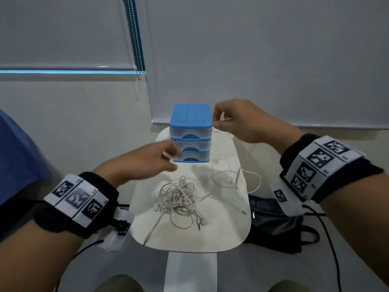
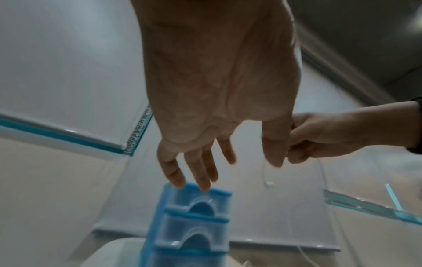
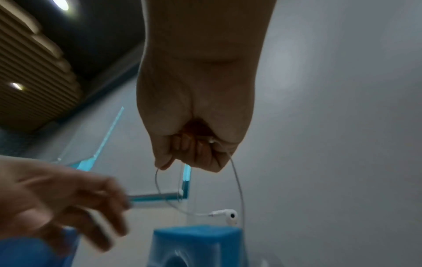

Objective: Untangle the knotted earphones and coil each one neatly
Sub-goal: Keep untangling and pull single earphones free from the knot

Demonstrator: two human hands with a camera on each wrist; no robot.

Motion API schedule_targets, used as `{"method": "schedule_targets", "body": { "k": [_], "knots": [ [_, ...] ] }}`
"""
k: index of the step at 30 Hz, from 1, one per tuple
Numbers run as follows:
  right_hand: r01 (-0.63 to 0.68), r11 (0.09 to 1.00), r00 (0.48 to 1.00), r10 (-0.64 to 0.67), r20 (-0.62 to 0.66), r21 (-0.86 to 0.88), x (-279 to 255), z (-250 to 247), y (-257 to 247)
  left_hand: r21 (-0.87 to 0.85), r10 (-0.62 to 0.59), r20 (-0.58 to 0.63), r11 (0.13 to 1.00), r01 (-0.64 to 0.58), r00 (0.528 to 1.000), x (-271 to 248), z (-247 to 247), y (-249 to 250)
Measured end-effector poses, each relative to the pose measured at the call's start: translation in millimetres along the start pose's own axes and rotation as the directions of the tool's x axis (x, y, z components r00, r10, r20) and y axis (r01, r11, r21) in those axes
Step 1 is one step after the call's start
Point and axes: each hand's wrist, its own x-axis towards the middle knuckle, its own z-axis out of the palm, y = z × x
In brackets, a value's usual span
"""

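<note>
Two grips: right hand (image 1: 237, 121) pinches an earphone cable (image 3: 237, 182); left hand (image 1: 147, 161) open before blue drawers (image 1: 190, 133).

A knotted bundle of white earphones (image 1: 180, 197) lies on the near part of the surface (image 1: 227, 232), plugs trailing out. A separate white earphone cable (image 1: 235, 175) sprawls loosely beside it, one end raised, its earbud (image 3: 228, 215) dangling free.

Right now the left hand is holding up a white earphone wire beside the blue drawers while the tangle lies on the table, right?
Not quite: the right hand holds the white earphone wire, as the right wrist view shows. The left hand is open.
</note>
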Motion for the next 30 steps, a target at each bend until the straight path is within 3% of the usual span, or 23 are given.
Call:
{"method": "schedule_targets", "body": {
  "k": [2,5,11,15,19,24,27,30],
  "knots": [
    [0.083,0.995,0.996,-0.084,0.027,0.049,-1.9,-14.3,-21.6,-0.105,0.121,-0.092,0.986,-0.131,0.988,4.8,-5.2,23.6],
    [0.139,0.979,0.99,-0.141,0.006,0.147,2.1,-22.4,-44.2,-0.267,0.231,-0.025,0.936,-0.229,0.973,13.9,-2.5,57.6],
    [0.113,0.91,0.994,-0.109,-0.032,0.399,-6.8,-33.5,-48.5,-0.501,0.195,-0.001,0.849,-0.169,0.981,10.1,5.7,85.4],
    [0.152,0.89,0.988,-0.154,-0.031,0.43,-15.4,-38.5,-49.4,-0.342,0.133,-0.013,0.931,-0.129,0.991,15.9,7.2,83.9],
    [0.207,0.893,0.977,-0.213,-0.028,0.399,-15.4,-39.6,-58.5,-0.226,0.123,0.137,0.97,-0.09,0.983,20.0,16.0,94.0],
    [0.238,0.886,0.97,-0.234,-0.06,0.398,-15.2,-41.6,-61.9,-0.134,0.142,0.088,0.983,-0.129,0.986,31.7,31.2,101.5],
    [0.183,0.896,0.974,-0.108,-0.201,0.405,-18.2,-39.0,-47.9,-0.318,0.152,-0.016,0.936,-0.149,0.988,35.8,26.2,101.8],
    [0.096,0.805,0.909,0.168,-0.382,0.585,-25.7,-24.9,-27.3,-0.511,0.172,-0.149,0.83,-0.225,0.974,36.4,14.4,102.4]
  ]
}}
